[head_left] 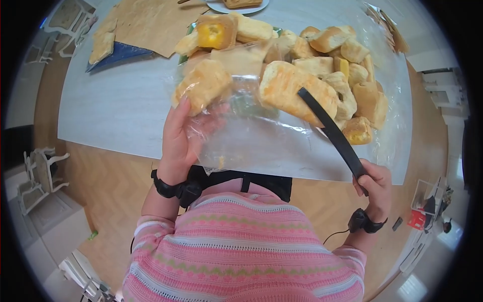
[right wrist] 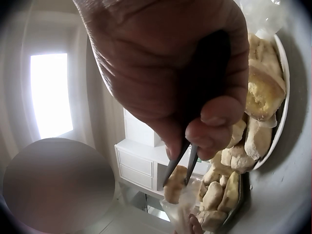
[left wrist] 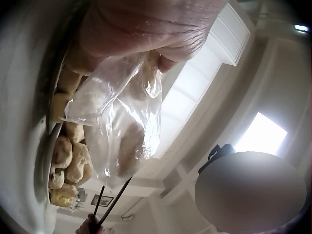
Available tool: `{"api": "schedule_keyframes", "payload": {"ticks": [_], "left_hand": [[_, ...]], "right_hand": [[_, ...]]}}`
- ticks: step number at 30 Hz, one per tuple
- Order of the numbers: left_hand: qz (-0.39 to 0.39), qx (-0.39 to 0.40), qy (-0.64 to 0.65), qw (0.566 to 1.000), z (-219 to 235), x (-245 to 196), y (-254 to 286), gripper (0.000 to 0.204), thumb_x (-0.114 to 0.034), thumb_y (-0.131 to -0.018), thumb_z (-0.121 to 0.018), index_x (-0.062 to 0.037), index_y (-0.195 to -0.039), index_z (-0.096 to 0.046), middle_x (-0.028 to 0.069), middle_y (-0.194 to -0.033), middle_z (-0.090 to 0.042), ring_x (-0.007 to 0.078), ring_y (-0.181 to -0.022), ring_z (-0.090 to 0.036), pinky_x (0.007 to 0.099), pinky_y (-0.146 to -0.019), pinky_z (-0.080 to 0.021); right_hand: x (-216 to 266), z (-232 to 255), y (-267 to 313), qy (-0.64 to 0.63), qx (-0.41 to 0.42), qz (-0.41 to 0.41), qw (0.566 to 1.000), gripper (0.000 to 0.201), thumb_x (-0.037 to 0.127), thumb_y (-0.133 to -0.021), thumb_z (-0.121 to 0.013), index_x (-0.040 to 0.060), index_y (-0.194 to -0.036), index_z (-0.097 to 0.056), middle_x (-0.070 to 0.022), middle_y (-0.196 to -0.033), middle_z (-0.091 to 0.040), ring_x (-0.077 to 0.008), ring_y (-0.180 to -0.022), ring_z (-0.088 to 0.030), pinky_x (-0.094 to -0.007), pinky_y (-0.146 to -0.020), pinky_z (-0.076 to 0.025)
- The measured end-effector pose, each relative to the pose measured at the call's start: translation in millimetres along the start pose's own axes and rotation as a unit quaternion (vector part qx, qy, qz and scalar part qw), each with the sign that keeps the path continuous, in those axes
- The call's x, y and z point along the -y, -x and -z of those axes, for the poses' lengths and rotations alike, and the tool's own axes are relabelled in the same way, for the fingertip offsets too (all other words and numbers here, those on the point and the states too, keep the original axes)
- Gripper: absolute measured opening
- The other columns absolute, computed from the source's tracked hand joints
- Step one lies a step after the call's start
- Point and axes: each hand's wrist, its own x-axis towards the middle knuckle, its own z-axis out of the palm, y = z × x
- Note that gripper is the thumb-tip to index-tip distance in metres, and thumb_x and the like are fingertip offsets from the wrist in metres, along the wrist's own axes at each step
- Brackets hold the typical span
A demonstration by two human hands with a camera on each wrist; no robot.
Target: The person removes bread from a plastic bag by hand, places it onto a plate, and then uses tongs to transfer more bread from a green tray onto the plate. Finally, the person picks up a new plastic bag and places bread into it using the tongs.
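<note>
My left hand (head_left: 181,133) grips a clear plastic bag (head_left: 236,143) near its side, thumb on the outside. A golden, flat piece of bread (head_left: 204,83) shows through the film just above that hand. In the left wrist view the bag (left wrist: 117,117) hangs crumpled and shiny below the palm. My right hand (head_left: 375,183) holds black tongs (head_left: 334,136) by their rear end. An oblong slice of bread (head_left: 289,88) lies at the tongs' tips, beside the bag. The right wrist view has this bread (right wrist: 175,185) between the two tong arms.
Bread pieces (head_left: 329,40) are heaped at the right, on a white-rimmed plate (right wrist: 285,63). More bread (head_left: 251,29) lies on a green tray behind the bag. Brown paper (head_left: 151,25), a blue tray (head_left: 121,54) and a white plate (head_left: 254,9) stand farther back on the white table (head_left: 108,116).
</note>
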Motion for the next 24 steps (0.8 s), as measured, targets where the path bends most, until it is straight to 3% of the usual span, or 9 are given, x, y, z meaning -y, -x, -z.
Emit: {"api": "schedule_keyframes", "payload": {"ticks": [2,4,7,11,14,16,20,24], "left_hand": [[-0.004,0.009,0.000,1.000,3.7,-2.4,0.2,0.051,-0.029,-0.100,-0.048,-0.0030,-0.142,-0.036,0.0166,-0.133,-0.053,0.0344,-0.109,-0.062,0.0426,-0.083,-0.056],[0.007,0.025,-0.030,0.999,8.9,-4.8,-0.5,0.055,-0.036,-0.099,-0.048,-0.0064,-0.144,-0.036,0.0163,-0.138,-0.049,0.0377,-0.121,-0.053,0.0500,-0.096,-0.047],[-0.015,0.040,-0.038,0.998,5.1,-4.5,-1.9,0.051,-0.027,-0.100,-0.050,-0.0026,-0.141,-0.034,0.0161,-0.132,-0.053,0.0326,-0.110,-0.061,0.0439,-0.085,-0.056],[-0.018,0.047,-0.060,0.997,-7.5,-2.5,-1.0,0.051,-0.025,-0.099,-0.052,-0.0031,-0.142,-0.033,0.0146,-0.134,-0.051,0.0303,-0.116,-0.058,0.0447,-0.090,-0.054],[0.010,0.054,-0.045,0.997,-9.8,1.8,1.5,0.052,-0.023,-0.099,-0.053,-0.0041,-0.143,-0.031,0.0133,-0.137,-0.049,0.0269,-0.121,-0.055,0.0436,-0.096,-0.050],[0.079,0.083,0.000,0.993,-8.9,3.1,3.9,0.052,-0.023,-0.099,-0.052,-0.0053,-0.143,-0.030,0.0128,-0.139,-0.047,0.0255,-0.124,-0.052,0.0421,-0.101,-0.047],[0.114,0.109,0.033,0.987,-10.0,11.7,10.8,0.052,-0.023,-0.100,-0.051,-0.0057,-0.144,-0.030,0.0128,-0.139,-0.047,0.0250,-0.125,-0.051,0.0413,-0.102,-0.047],[0.129,0.078,0.093,0.984,-5.6,11.4,10.1,0.050,-0.026,-0.101,-0.047,-0.0062,-0.144,-0.030,0.0129,-0.140,-0.047,0.0267,-0.126,-0.050,0.0438,-0.104,-0.045]], "right_hand": [[2.5,5.3,-2.2,0.011,-0.001,-0.012,1.000,0.040,0.018,-0.086,-0.069,-0.0080,-0.116,-0.063,-0.0030,-0.069,-0.057,-0.0065,-0.051,-0.047,-0.0221,-0.046,-0.033],[3.4,7.4,-2.3,0.017,0.009,-0.008,1.000,0.040,0.017,-0.085,-0.069,-0.0081,-0.115,-0.063,-0.0029,-0.069,-0.057,-0.0065,-0.051,-0.047,-0.0221,-0.046,-0.033],[9.0,2.1,-9.8,0.049,0.045,-0.010,0.998,0.039,0.014,-0.083,-0.070,-0.0084,-0.114,-0.063,-0.0028,-0.068,-0.056,-0.0065,-0.051,-0.047,-0.0223,-0.046,-0.034],[26.0,-7.5,-19.6,0.096,0.092,-0.041,0.990,0.037,0.012,-0.081,-0.071,-0.0091,-0.111,-0.064,-0.0034,-0.067,-0.056,-0.0075,-0.052,-0.047,-0.0230,-0.047,-0.036],[34.9,-9.9,-28.3,0.153,0.121,-0.032,0.980,0.037,0.012,-0.082,-0.071,-0.0089,-0.112,-0.064,-0.0038,-0.068,-0.056,-0.0081,-0.052,-0.048,-0.0227,-0.047,-0.037],[46.8,-19.6,-35.1,0.175,0.136,-0.045,0.974,0.037,0.013,-0.083,-0.071,-0.0084,-0.112,-0.064,-0.0043,-0.069,-0.057,-0.0083,-0.054,-0.048,-0.0225,-0.049,-0.038],[52.1,-33.7,-45.4,0.225,0.165,-0.033,0.960,0.037,0.014,-0.084,-0.071,-0.0068,-0.113,-0.064,-0.0061,-0.072,-0.060,-0.0092,-0.058,-0.051,-0.0225,-0.053,-0.040],[57.3,-37.7,-43.0,0.175,0.119,-0.099,0.972,0.036,0.013,-0.083,-0.071,-0.0062,-0.112,-0.064,-0.0080,-0.072,-0.060,-0.0110,-0.060,-0.052,-0.0240,-0.056,-0.041]]}}
